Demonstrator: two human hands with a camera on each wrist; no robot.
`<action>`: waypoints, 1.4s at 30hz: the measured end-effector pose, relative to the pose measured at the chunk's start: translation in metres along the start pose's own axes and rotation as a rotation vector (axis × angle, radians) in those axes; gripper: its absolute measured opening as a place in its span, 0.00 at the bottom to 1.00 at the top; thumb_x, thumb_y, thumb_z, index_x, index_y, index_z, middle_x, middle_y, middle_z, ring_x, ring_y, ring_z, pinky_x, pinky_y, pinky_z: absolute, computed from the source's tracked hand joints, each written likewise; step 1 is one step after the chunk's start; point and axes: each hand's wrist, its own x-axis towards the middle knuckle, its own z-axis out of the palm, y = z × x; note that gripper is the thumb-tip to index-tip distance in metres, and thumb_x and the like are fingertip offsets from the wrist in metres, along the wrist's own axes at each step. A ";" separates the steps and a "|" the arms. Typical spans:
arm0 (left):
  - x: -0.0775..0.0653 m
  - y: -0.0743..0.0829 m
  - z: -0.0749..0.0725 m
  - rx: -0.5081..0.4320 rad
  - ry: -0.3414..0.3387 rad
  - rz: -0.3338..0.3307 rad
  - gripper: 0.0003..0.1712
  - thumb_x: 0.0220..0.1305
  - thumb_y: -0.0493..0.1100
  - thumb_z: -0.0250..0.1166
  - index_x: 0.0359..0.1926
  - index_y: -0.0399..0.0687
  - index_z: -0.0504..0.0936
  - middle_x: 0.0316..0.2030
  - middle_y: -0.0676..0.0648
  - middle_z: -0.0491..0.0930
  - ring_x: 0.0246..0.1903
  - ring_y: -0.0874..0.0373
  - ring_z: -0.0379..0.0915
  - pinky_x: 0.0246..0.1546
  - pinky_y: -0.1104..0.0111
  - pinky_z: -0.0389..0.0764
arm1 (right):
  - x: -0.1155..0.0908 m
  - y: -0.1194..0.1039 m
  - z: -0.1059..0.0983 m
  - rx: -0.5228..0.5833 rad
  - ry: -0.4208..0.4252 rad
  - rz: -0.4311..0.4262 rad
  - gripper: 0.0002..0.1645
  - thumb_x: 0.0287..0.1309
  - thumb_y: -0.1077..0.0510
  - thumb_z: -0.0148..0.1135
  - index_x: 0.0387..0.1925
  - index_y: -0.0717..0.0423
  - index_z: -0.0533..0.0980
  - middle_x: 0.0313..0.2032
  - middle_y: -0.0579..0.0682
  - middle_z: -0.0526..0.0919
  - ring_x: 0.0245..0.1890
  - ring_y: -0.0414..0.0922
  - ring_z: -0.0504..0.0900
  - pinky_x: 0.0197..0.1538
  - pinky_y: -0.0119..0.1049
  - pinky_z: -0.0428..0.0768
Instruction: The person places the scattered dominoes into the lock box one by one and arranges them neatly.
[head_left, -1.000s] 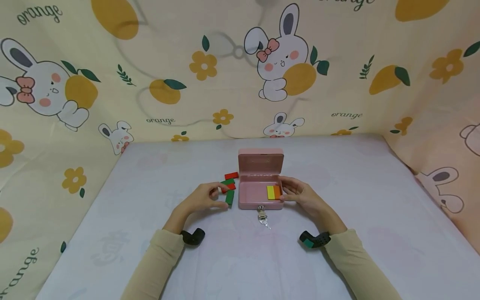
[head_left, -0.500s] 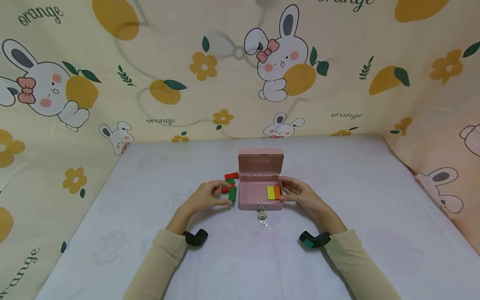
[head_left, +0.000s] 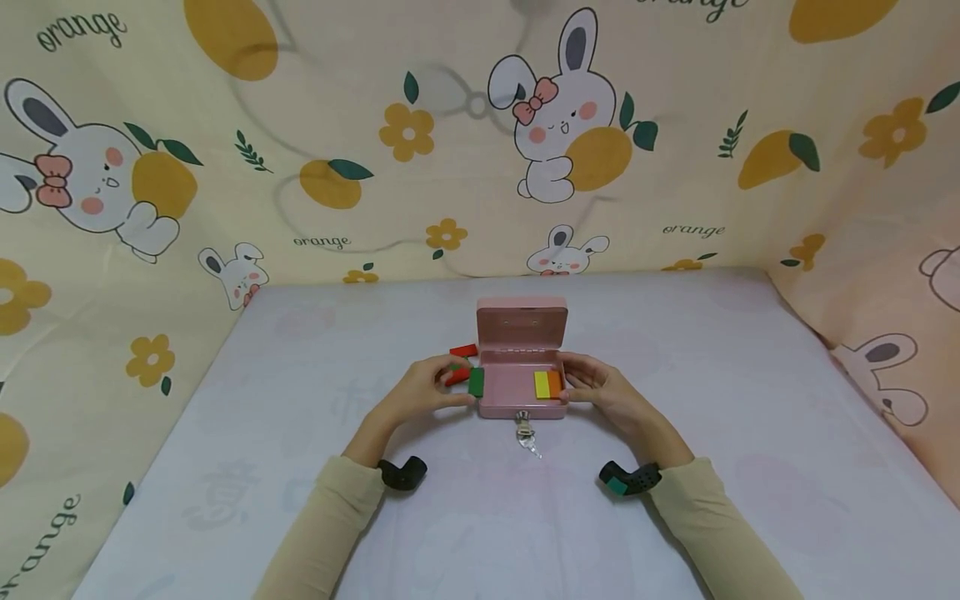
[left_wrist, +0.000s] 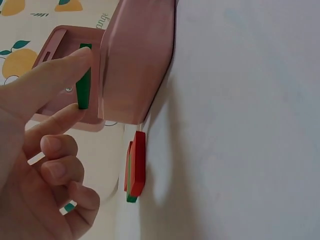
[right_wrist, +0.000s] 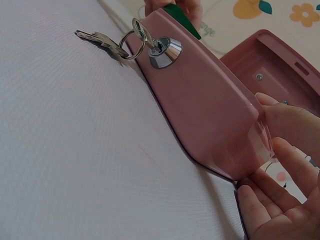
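My left hand (head_left: 427, 387) pinches a flat green block (head_left: 476, 382) between thumb and index finger, above the left rim of a pink metal cash box (head_left: 498, 387). In the left wrist view this green block (left_wrist: 84, 82) stands on edge between the fingertips, the other fingers curled loosely. The box lid (head_left: 521, 325) is raised. Inside, a yellow block (head_left: 542, 385) and an orange block (head_left: 555, 385) lie side by side against the right wall. My right hand (head_left: 607, 396) holds the box's right side, fingers against the outer wall and rim.
Left of the box lie red blocks (left_wrist: 140, 165) and a green one, partly hidden by my left hand in the head view. Keys on a ring (right_wrist: 102, 44) hang from the lock (right_wrist: 166, 52) at the box front. A patterned cloth (head_left: 450, 167) stands behind the table.
My left hand has lifted the green block off the table and carried it right to the box's left rim. The right hand and box have stayed still.
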 end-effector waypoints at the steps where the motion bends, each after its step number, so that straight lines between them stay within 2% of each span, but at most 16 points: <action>1: 0.001 0.001 0.001 0.001 0.002 0.004 0.25 0.50 0.45 0.75 0.50 0.46 0.79 0.23 0.46 0.61 0.28 0.59 0.59 0.31 0.72 0.61 | 0.000 0.000 0.000 -0.002 0.000 0.000 0.40 0.59 0.61 0.63 0.70 0.59 0.59 0.73 0.61 0.58 0.74 0.59 0.56 0.68 0.39 0.60; 8: 0.006 0.003 0.006 0.045 0.016 0.041 0.28 0.49 0.45 0.76 0.53 0.47 0.80 0.23 0.48 0.60 0.28 0.60 0.58 0.32 0.73 0.61 | -0.001 -0.001 0.000 0.004 -0.007 0.000 0.40 0.59 0.62 0.63 0.70 0.60 0.58 0.73 0.61 0.57 0.75 0.59 0.55 0.69 0.40 0.59; 16: 0.011 0.005 0.009 0.054 0.016 0.065 0.29 0.50 0.46 0.75 0.53 0.46 0.79 0.21 0.46 0.60 0.26 0.59 0.57 0.31 0.73 0.59 | -0.001 -0.002 0.000 0.000 -0.010 -0.005 0.40 0.59 0.62 0.63 0.71 0.60 0.58 0.73 0.61 0.57 0.75 0.59 0.55 0.69 0.42 0.58; 21: 0.015 0.008 0.011 0.059 0.019 0.097 0.28 0.50 0.46 0.75 0.53 0.45 0.79 0.20 0.49 0.58 0.25 0.62 0.55 0.31 0.74 0.60 | -0.001 -0.001 0.000 0.009 -0.006 0.005 0.40 0.59 0.62 0.63 0.71 0.59 0.58 0.73 0.61 0.57 0.75 0.58 0.54 0.68 0.37 0.61; 25: 0.017 0.010 0.012 0.043 0.018 0.102 0.27 0.51 0.45 0.75 0.52 0.44 0.78 0.21 0.49 0.58 0.24 0.63 0.55 0.31 0.74 0.60 | 0.000 -0.001 0.000 0.023 -0.004 0.008 0.40 0.59 0.63 0.63 0.70 0.61 0.58 0.73 0.61 0.56 0.75 0.58 0.54 0.67 0.34 0.62; 37: 0.023 0.021 0.018 0.009 0.009 0.099 0.27 0.50 0.44 0.75 0.52 0.43 0.79 0.21 0.52 0.57 0.25 0.62 0.55 0.31 0.74 0.60 | -0.001 -0.001 0.000 0.024 -0.014 -0.011 0.41 0.59 0.63 0.62 0.71 0.61 0.57 0.73 0.62 0.56 0.75 0.59 0.54 0.67 0.34 0.61; 42: 0.025 0.023 0.022 -0.019 -0.002 0.098 0.28 0.51 0.44 0.75 0.53 0.43 0.79 0.22 0.48 0.60 0.26 0.61 0.57 0.30 0.74 0.60 | -0.001 -0.001 0.001 0.030 -0.004 0.000 0.41 0.58 0.63 0.63 0.71 0.61 0.57 0.73 0.62 0.56 0.75 0.58 0.54 0.66 0.31 0.63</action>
